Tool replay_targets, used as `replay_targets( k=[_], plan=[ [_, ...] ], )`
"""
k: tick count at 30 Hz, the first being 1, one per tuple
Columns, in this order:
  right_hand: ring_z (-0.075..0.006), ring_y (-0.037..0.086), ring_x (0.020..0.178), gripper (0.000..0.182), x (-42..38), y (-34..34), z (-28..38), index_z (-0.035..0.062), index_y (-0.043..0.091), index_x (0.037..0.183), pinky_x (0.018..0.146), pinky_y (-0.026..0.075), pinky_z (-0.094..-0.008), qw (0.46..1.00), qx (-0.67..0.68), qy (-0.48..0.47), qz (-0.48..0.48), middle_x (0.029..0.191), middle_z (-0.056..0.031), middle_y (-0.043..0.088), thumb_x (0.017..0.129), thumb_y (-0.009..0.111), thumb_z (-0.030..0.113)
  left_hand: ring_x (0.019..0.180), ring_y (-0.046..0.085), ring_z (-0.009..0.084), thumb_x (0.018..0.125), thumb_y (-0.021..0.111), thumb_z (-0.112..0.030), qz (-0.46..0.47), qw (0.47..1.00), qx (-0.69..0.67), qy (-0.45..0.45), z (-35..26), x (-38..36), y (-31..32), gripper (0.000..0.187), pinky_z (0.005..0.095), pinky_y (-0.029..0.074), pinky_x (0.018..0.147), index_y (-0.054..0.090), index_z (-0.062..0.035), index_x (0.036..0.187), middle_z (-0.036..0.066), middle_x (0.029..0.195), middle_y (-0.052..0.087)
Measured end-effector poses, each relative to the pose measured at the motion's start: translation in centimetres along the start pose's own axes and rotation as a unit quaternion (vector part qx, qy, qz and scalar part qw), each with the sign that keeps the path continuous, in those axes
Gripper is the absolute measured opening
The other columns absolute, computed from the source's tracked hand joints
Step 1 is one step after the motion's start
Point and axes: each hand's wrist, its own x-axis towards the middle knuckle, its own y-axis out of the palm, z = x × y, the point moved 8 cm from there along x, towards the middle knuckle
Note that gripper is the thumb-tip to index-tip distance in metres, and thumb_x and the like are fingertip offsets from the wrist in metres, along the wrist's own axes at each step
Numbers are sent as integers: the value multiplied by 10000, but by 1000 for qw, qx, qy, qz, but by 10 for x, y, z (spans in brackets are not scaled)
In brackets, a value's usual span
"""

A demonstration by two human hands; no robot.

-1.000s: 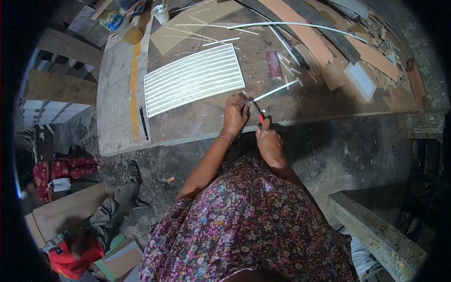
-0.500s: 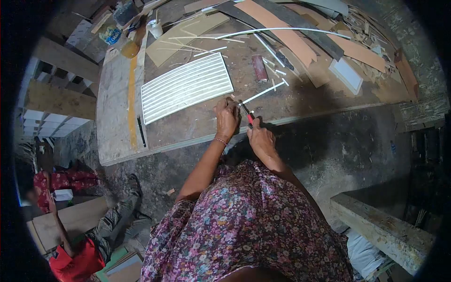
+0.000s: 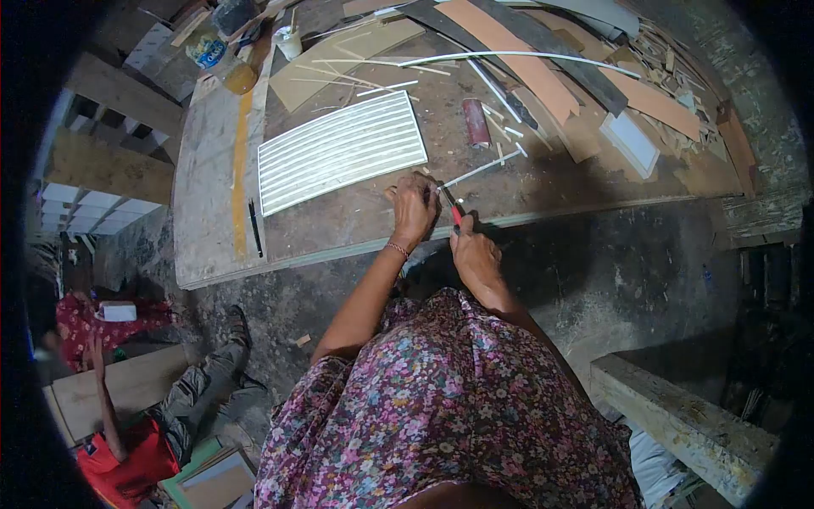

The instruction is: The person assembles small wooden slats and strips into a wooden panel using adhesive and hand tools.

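Observation:
My right hand is closed around a red-handled tool. Its dark, narrow end points up and left, toward my left fingers; its exact kind is not clear. My left hand has its fingers bent and pinched at the near end of a thin white strip, beside the tool's tip. From there the strip runs up and right across the wooden table. A white slatted panel with a slightly curved top edge lies just left of my left hand. What sits inside my left fingertips is partly hidden.
A dark red cylinder lies beyond the strip. Offcuts, orange boards and a white block crowd the right and back. A black pen-like stick and a jar are at left. A person in red sits low left.
The whole view has shifted slightly. Both hands stay at the strip's end, with the tool's tip still beside my left fingers. The seated person's arm has moved a little.

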Motion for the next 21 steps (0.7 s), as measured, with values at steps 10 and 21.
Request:
replay_targets(
  k=[10, 21],
  plan=[
    [-374, 571, 555, 317, 2, 10, -1, -48, 423, 977, 474, 454, -453, 999, -41, 12, 15, 587, -209, 562, 864, 425, 248, 818, 489, 274, 688, 588, -100, 21, 999, 40, 13, -6, -2, 2, 115, 410, 284, 731, 561, -54, 790, 107, 829, 532],
    [-388, 566, 570, 273, 3, 6, -2, -7, 412, 958, 486, 452, -463, 999, -21, 19, 19, 591, -207, 560, 863, 422, 248, 820, 494, 270, 658, 591, -78, 16, 999, 27, 26, -8, -2, 2, 137, 391, 285, 730, 561, -58, 791, 110, 835, 544]
  ],
)
